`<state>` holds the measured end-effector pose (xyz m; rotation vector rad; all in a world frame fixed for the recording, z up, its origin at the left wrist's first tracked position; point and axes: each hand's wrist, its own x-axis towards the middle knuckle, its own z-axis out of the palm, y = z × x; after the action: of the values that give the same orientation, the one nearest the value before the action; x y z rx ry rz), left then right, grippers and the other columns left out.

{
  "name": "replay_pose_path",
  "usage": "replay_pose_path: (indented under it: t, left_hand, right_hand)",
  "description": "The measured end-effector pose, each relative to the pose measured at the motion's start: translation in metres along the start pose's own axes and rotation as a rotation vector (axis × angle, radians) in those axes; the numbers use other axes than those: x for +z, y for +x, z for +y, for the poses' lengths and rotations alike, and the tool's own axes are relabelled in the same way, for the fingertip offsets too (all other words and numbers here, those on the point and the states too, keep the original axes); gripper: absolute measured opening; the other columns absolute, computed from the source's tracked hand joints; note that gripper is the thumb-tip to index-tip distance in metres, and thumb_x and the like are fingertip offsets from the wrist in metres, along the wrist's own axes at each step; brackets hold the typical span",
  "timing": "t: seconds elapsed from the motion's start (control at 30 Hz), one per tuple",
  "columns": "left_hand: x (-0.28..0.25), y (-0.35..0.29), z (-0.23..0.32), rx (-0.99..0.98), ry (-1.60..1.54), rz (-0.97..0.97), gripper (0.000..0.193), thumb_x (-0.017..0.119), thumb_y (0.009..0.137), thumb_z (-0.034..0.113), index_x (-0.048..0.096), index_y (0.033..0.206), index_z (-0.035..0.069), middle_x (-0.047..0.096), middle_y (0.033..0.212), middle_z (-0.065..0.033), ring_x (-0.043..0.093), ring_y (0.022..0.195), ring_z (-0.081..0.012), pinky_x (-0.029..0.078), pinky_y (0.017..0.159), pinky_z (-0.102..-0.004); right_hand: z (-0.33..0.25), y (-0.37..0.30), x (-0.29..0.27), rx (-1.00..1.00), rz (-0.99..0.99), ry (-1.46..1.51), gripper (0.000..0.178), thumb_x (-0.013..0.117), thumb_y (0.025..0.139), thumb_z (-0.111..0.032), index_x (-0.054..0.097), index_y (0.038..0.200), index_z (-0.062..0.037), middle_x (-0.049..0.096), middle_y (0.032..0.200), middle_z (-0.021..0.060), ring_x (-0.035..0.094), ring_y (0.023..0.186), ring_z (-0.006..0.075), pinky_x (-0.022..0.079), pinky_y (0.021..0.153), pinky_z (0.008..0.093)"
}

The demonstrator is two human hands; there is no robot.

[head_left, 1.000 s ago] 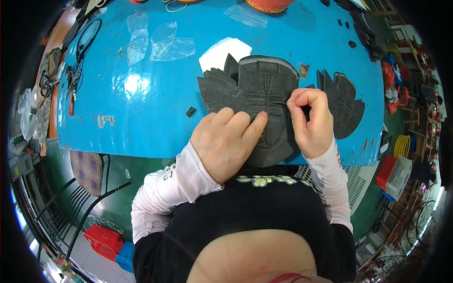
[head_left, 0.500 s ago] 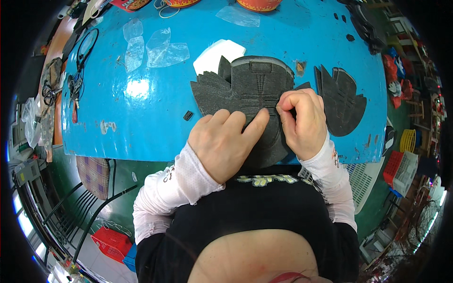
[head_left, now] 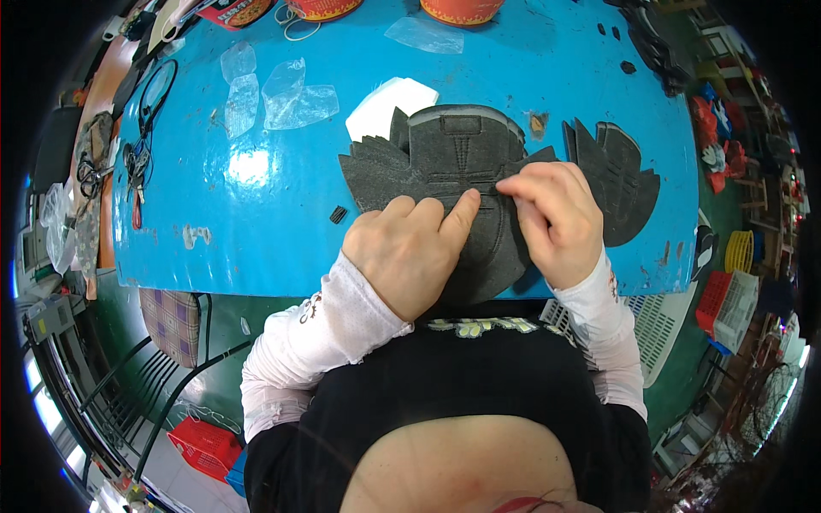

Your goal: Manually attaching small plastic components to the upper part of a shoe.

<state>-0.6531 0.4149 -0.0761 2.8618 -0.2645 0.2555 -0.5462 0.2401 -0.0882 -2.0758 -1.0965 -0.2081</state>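
A stack of dark grey-black moulded foam pieces [head_left: 463, 154] lies fanned out at the near edge of the blue table, with grooves pressed into the top piece. My left hand [head_left: 409, 248] rests on the stack's near left part, its index finger stretched onto the middle grooves and the other fingers bent. Over the right edge, my right hand [head_left: 556, 214] has its fingers drawn together, with the fingertips at a cross groove. Whatever they pinch is too small or hidden to make out. A second group of similar foam pieces [head_left: 617, 179] lies just right of that hand.
White sheet material [head_left: 385, 107] lies behind the stack. A small black scrap [head_left: 339, 215] sits to its left. Clear plastic pieces [head_left: 299, 98], red-orange tubs [head_left: 462, 10] and cables [head_left: 141, 154] are farther away on the blue table [head_left: 282, 214].
My right fingertips have moved slightly left across the top piece, and the hand has turned a little, its fingers less curled. My left hand stays pressed on the stack.
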Motion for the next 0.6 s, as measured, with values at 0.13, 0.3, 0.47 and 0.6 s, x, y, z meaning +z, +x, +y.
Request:
replay_pose_path:
  t: [0.13,0.3,0.47,0.6]
  left_hand:
    - [0.001,0.0,0.001,-0.003,0.011,0.004,0.051,0.068,0.067,0.007,0.064,0.118,0.012,0.05,0.067,-0.001,0.054,0.061,-0.017,0.047,0.053,-0.0301]
    - [0.002,0.001,0.002,-0.013,-0.018,0.039,0.05,0.068,0.068,0.007,0.064,0.118,0.012,0.052,0.067,-0.0012,0.054,0.061,-0.0177,0.047,0.053,-0.0306]
    - [0.004,-0.009,-0.013,-0.012,-0.247,0.199,0.04,0.065,0.079,0.009,0.059,0.118,0.007,0.053,0.074,-0.0032,0.053,0.063,-0.0173,0.045,0.057,-0.0293]
    - [-0.007,-0.026,-0.019,-0.01,-1.032,0.161,0.032,0.053,0.091,0.002,0.049,0.123,-0.003,0.048,0.092,-0.011,0.048,0.078,-0.0166,0.042,0.069,-0.0288]
  right_hand:
    - [-0.008,-0.003,0.0,-0.063,-0.054,-0.134,0.026,0.067,0.064,0.006,0.069,0.087,-0.0073,0.059,0.087,0.0052,0.057,0.079,0.0238,0.046,0.069,0.0331]
    - [0.002,-0.003,-0.003,-0.151,-0.089,-0.192,0.027,0.065,0.065,0.007,0.07,0.088,-0.0065,0.06,0.089,0.0067,0.058,0.081,0.0239,0.048,0.069,0.0335]
    - [-0.002,-0.006,-0.014,0.119,0.026,0.098,0.031,0.06,0.07,0.011,0.07,0.094,-0.0053,0.064,0.094,0.0104,0.063,0.083,0.0253,0.05,0.072,0.0306]
    - [-0.034,0.006,-0.013,0.062,0.05,0.254,0.027,0.071,0.072,0.006,0.068,0.097,-0.0035,0.065,0.093,0.0119,0.063,0.079,0.0232,0.05,0.069,0.03]
